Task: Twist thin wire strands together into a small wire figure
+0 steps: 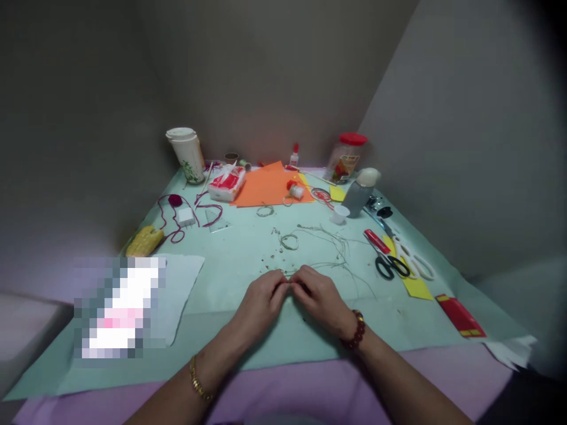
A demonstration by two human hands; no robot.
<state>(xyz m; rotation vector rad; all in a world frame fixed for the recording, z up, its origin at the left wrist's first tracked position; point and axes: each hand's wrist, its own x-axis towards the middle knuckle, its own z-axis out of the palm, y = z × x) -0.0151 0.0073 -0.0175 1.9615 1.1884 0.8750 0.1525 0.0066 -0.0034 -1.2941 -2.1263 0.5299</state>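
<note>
My left hand point(264, 298) and my right hand point(319, 298) meet fingertip to fingertip above the green cloth point(212, 330). Both are closed in a pinch. Thin greenish strands point(341, 254) spread out just beyond my right hand, and a strand seems to run to the fingertips; what each pinch holds is too small to make out. Past the hands lie a small coil of thin strand point(289, 241) and several tiny beads or bits point(273, 258). A gold bracelet is on the left wrist, a dark red beaded one on the right.
Black-handled scissors point(392, 267), white-handled scissors point(414, 260) and a red packet point(460, 316) lie at right. Orange sheets point(261, 188), a tissue pack point(227, 183) and a grey bottle point(355, 195) stand farther back. At left are a yellow object point(145, 241) and white paper point(181, 295).
</note>
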